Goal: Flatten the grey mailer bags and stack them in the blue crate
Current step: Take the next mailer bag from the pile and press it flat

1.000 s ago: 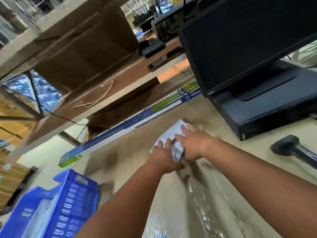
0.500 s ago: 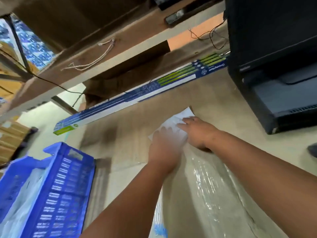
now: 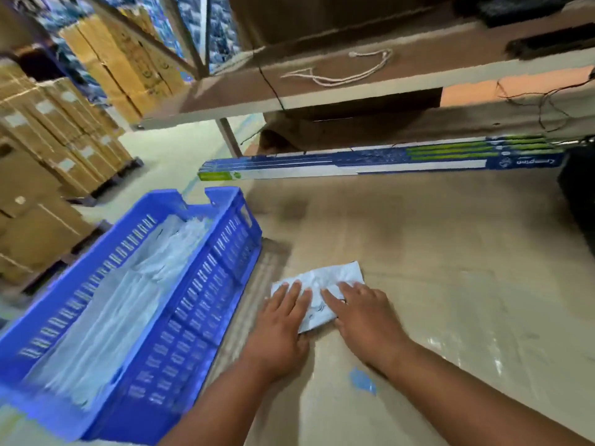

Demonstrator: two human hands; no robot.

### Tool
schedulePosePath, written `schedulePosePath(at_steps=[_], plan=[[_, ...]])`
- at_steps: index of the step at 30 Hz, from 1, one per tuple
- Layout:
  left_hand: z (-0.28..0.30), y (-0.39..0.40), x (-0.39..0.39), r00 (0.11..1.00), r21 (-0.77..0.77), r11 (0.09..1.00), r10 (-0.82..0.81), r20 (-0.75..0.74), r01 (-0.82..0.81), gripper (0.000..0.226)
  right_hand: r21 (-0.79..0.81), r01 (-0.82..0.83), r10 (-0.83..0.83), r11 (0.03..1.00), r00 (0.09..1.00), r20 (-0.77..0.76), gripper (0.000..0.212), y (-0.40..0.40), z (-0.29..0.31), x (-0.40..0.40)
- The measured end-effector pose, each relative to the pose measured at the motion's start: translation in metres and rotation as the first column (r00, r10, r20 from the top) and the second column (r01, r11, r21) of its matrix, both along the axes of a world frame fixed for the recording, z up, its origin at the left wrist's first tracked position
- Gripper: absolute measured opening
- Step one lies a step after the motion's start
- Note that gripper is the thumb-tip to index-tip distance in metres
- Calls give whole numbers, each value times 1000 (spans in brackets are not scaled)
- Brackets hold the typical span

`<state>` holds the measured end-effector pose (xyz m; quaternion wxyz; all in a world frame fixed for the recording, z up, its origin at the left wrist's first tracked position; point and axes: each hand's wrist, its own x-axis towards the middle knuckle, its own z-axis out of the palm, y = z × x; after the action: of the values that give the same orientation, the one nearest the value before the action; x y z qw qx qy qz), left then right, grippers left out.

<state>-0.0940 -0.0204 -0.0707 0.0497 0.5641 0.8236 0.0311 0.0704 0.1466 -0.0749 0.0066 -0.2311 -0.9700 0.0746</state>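
**Both palms pressing one mailer flat beside the crate**

The left hand (image 3: pixel 283 320) and the right hand (image 3: pixel 363 313) are lying side by side on a crumpled grey mailer bag (image 3: pixel 318 284), fingers straight and spread, gripping nothing — flat palms are spreading the pressure so that the creases are being worked out against the hard table (image 3: pixel 434 252). The bag is lying on the table near its left edge, its far half showing wrinkled beyond the fingertips. Just to the left, apart from the bag, the blue crate (image 3: pixel 199 304) is sitting within easy reach, so a flattened bag probably needs only a short sideways carry. Inside it, a stack of flattened mailers (image 3: pixel 128 297) is already lying lengthwise — a judgement that the task is well under way. Farther back, a long blue-and-white carton (image 3: pixel 370 162) is lying along the table's rear edge under a shelf (image 3: pixel 322 91) carrying a loose white cord (image 3: pixel 341 74).
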Motion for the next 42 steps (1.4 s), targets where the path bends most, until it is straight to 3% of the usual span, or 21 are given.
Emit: schedulePosePath(at_steps=[3,6,8,12,15,19,22,26,28,30,35,42], plan=[[2,-25,-8,998,130,991,48,-51,-41,85,37,52,-52,998,999,-1,63,-18,7,-11],[3,-36,-7,989,332,943,49,-141,1,33,117,81,-71,990,994,-85,40,-28,14,-16],[7,-40,-4,982,351,936,44,-185,24,17,200,48,-24,979,992,-124,32,-33,17,-16],[5,-44,-4,981,315,949,43,-190,19,12,225,11,17,974,992,-125,36,-47,20,-16],[15,-48,2,987,349,935,-13,-160,69,11,266,-13,64,964,981,-184,28,-51,19,-15],[33,-61,13,976,469,856,-182,-120,218,10,322,-141,254,936,906,-340,13,-58,35,0],[36,-76,27,944,497,810,-325,-61,311,4,308,-234,328,922,894,-304,9,-70,48,39],[7,-96,61,892,523,742,-445,-82,419,20,166,-236,269,958,939,-217,7,-88,23,112],[-12,-102,76,889,443,793,-458,-19,418,52,102,-180,196,978,965,-175,30,-101,1,144],[-23,-103,85,897,307,852,-443,-10,424,68,86,-125,138,988,979,-153,53,-113,-14,165],[-20,-100,86,913,85,909,-409,-17,408,75,47,-67,72,997,989,-126,60,-129,-22,176],[-20,-105,83,956,-8,957,-292,-20,291,77,4,189,-188,982,977,-103,78,-128,-25,190]])
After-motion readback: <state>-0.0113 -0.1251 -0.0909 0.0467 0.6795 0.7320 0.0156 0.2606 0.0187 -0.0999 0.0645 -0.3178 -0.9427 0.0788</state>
